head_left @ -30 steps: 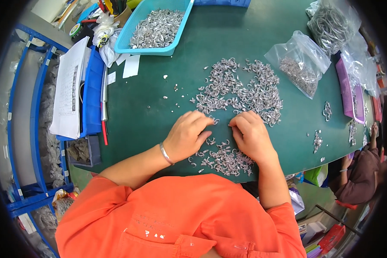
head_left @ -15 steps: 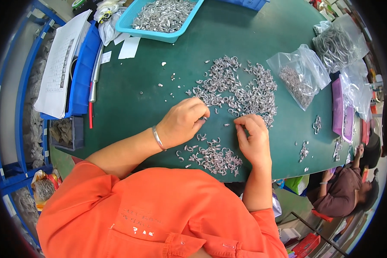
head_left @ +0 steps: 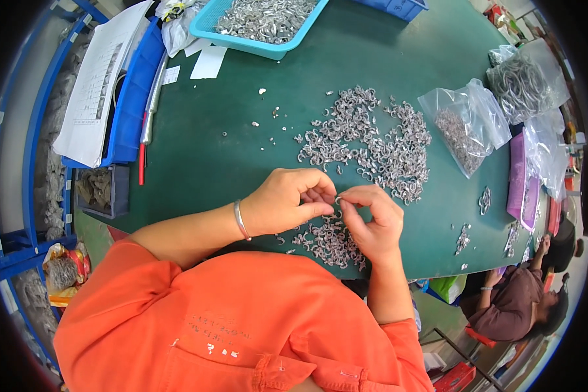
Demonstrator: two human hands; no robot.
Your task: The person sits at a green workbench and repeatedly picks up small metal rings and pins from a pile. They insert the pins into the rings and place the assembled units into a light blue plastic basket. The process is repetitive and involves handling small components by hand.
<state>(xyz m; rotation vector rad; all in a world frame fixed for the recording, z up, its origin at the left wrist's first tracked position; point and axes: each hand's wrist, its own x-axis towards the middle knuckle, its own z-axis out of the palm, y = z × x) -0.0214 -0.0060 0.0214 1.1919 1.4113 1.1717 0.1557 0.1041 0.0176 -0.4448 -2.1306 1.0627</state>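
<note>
Over the near edge of the green table, my left hand [head_left: 293,201] and my right hand [head_left: 376,219] meet fingertip to fingertip. Between their pinched thumbs and forefingers is a small curved metal piece [head_left: 338,200], grey and silvery; its exact shape is partly covered by the fingers. Just below the hands lies a small pile of similar curved pieces [head_left: 333,244], partly hidden by them. A larger spread of such grey pieces [head_left: 346,130] lies beyond the hands, in two loosely joined heaps.
A turquoise basket [head_left: 277,49] of metal parts stands at the back. Clear bags of parts [head_left: 460,134] and a purple tray [head_left: 517,173] are on the right. Papers lie over a blue bin [head_left: 134,98] at left. A co-worker [head_left: 513,304] sits at far right.
My hands were apart, the left farther up beside the larger heap. They have come together lower down, over the small pile, with a piece between the fingertips. The view has shifted slightly.
</note>
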